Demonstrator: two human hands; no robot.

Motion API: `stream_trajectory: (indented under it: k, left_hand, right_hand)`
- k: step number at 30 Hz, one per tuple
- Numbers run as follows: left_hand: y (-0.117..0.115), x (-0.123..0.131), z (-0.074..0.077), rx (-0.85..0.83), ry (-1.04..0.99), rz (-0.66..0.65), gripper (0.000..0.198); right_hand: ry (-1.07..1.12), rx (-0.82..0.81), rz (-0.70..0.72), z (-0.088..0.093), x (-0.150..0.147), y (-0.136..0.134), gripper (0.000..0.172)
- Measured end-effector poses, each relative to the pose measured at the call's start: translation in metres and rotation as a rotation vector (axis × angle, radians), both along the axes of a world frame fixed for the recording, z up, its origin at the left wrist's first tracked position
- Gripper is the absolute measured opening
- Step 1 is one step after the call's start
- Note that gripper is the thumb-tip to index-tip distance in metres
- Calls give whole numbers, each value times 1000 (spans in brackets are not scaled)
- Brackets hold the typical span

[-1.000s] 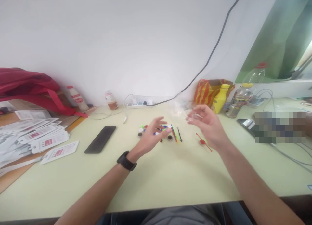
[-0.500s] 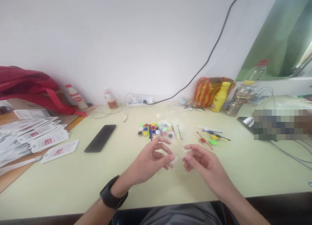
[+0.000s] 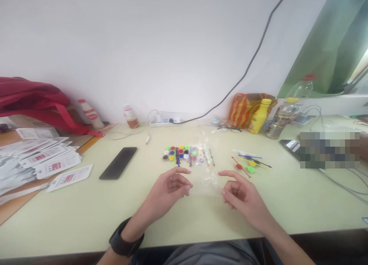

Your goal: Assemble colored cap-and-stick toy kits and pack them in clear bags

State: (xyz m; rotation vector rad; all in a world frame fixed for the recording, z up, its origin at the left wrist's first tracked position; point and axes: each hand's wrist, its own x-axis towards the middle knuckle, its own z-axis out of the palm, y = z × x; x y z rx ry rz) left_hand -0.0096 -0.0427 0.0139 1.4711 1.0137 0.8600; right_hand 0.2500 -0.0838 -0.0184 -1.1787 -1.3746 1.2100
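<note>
Holding a clear plastic bag (image 3: 212, 180) toward the front edge of the tabletop (image 3: 184, 224), left hand (image 3: 164, 194) and right hand (image 3: 244, 196) seem to have fingers clamped on its sides. Some coloured discs (image 3: 181, 156) show through film, possibly bagged; others, and arrow pointers (image 3: 252, 163) rightward, lie outside.

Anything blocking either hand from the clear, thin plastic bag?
Nothing visible. The left hand and right hand are at opposite sides of the near end of the clear, thin plastic bag. Its far part appears to overlie some small, multicoloured, round plastic discs, but these aren't in the way.
</note>
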Motion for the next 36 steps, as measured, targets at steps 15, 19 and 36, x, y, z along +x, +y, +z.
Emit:
stream_trajectory:
  k: [15,19,36]
  left_hand:
    - [61,-7,76,481,211,-107,25]
    - [89,2,70,487,122,35,32]
    - [108,-1,6,26,-104,-181,70]
  right_hand:
    - [-427,423,-12,106,14,75,27]
    - [-345,387,105,109,14,100,28]
    - [366,-33,456,56,30,135,49]
